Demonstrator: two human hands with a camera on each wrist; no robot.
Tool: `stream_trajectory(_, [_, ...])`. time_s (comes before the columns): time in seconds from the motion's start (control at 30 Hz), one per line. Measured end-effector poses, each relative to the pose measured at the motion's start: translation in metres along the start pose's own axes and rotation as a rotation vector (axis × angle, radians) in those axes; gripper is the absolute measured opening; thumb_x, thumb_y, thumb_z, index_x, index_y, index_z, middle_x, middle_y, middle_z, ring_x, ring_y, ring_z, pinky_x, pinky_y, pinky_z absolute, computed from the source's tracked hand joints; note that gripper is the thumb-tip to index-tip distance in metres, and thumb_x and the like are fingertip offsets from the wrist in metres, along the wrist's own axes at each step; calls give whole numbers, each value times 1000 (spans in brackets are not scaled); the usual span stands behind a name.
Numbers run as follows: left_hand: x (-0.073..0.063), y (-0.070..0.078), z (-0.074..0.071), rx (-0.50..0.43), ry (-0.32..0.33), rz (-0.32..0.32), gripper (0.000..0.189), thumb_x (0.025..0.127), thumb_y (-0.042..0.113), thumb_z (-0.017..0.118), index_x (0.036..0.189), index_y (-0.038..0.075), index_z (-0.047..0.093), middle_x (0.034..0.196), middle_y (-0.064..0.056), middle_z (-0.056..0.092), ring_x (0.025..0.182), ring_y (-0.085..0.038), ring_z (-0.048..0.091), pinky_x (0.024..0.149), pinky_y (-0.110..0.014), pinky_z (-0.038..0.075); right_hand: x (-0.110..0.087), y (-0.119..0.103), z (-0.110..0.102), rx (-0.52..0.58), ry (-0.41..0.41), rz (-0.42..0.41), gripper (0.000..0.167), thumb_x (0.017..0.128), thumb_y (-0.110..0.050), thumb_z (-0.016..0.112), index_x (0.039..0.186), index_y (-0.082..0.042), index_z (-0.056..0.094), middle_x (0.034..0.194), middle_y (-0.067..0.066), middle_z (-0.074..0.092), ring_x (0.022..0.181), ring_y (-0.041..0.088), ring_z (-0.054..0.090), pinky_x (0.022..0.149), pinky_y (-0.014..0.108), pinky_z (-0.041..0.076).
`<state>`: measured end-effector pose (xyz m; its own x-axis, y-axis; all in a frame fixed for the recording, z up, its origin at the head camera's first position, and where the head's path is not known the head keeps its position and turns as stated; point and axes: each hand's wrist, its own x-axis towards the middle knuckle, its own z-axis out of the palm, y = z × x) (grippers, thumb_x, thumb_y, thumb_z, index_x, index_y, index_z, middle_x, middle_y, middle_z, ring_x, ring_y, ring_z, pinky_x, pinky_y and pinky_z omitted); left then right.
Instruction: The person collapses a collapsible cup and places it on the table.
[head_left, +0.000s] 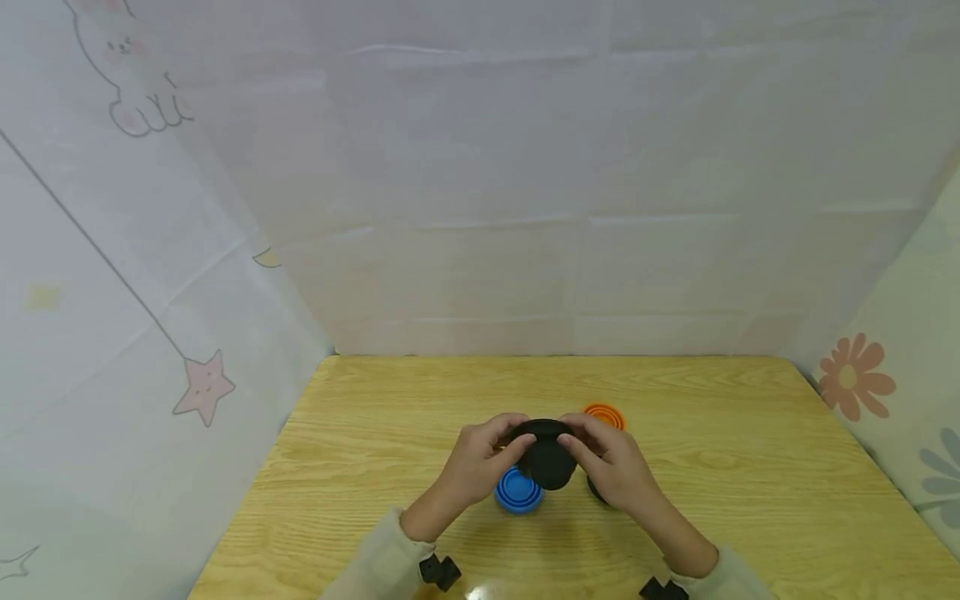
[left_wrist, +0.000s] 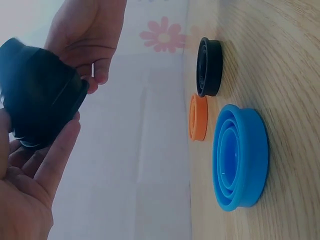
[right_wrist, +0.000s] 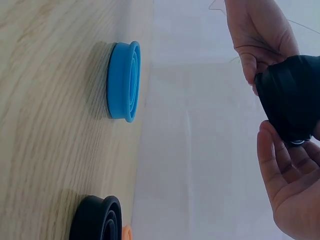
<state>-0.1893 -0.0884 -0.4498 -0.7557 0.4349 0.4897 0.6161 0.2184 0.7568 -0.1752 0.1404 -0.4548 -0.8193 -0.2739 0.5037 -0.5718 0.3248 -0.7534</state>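
Observation:
A black collapsible cup (head_left: 550,463), its folds drawn out, is held up above the table between both hands. My left hand (head_left: 474,463) grips its left side, thumb towards me and fingers behind the rim. On the opposite side my right hand (head_left: 618,468) pinches the cup in the same way. In the left wrist view the cup (left_wrist: 42,92) looks tilted. Below lies a blue collapsible cup (head_left: 519,493), pressed flat into rings. Another flattened black cup (left_wrist: 210,67) shows in the left wrist view; the right hand mostly hides it in the head view.
Farther back on the wooden table (head_left: 405,392) an orange flattened cup (head_left: 604,415) lies partly behind the right hand. A pale cloth backdrop (head_left: 480,183) with printed figures rises behind the table and at both sides. Black wrist mounts (head_left: 440,572) sit at the sleeves.

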Motion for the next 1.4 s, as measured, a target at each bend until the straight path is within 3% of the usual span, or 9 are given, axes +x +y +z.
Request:
stream_trajectory(0.1, [0,0,2,24,18,23,20,103,17,61,117,5,68,97,-8,76,81,-11,74,69,-21,60,0,-1,1,-47,41,-21,18,99,-5,64,115,-10,70,95,0,74,79,4,69,67,26,60])
stream_trajectory(0.23, [0,0,3,-38,-4,25,21,104,16,58,121,4,66,102,-10,75,86,-12,74,72,-24,61,-1,-1,4,-126,104,-60,18,96,-3,67,113,-8,70,91,-2,74,76,4,68,63,25,59])
stream_trajectory(0.43, [-1,0,-1,-152,-78,61,28,103,2,55,130,-1,60,116,-19,70,102,-21,71,78,-31,62,-5,-2,8,-205,190,-113,17,94,0,68,111,-3,69,86,2,73,72,5,67,55,24,57])
stream_trajectory(0.6, [-1,1,1,-152,-92,78,33,99,-4,58,132,-2,58,121,-22,68,109,-29,70,78,-28,61,-7,-1,10,-206,214,-153,20,93,4,68,112,-2,67,85,2,71,69,3,64,49,18,53])
stream_trajectory(0.77, [-2,2,3,-95,-53,81,34,97,-7,60,130,-4,59,117,-23,70,103,-33,71,74,-27,62,-8,0,8,-110,166,-109,20,97,3,63,116,-3,67,92,4,73,76,3,65,56,20,56])
stream_trajectory(0.97, [-2,5,0,-46,-33,43,31,97,-5,60,128,-3,61,115,-20,71,101,-30,72,74,-25,61,-9,4,-2,180,-24,13,25,104,0,53,128,1,61,104,10,70,92,9,68,78,26,59])
stream_trajectory(1.1, [-2,7,0,-20,-31,24,30,96,-8,59,126,-6,61,113,-23,70,100,-33,72,75,-24,61,-9,3,-7,309,-130,76,30,106,-3,50,134,4,55,109,15,67,98,12,68,84,26,59])
stream_trajectory(1.23, [-3,-1,2,-10,-36,4,31,96,-7,60,127,-3,62,114,-21,71,100,-31,72,74,-22,60,-8,1,-7,299,-138,98,30,105,-5,53,133,5,55,107,17,67,94,13,68,81,30,60])
stream_trajectory(1.4, [-5,-4,0,-19,-63,-7,32,98,-3,61,130,-1,60,119,-21,70,104,-30,72,74,-21,60,-9,3,-3,174,-94,67,26,103,-8,58,128,0,61,101,10,70,85,11,69,73,32,62])
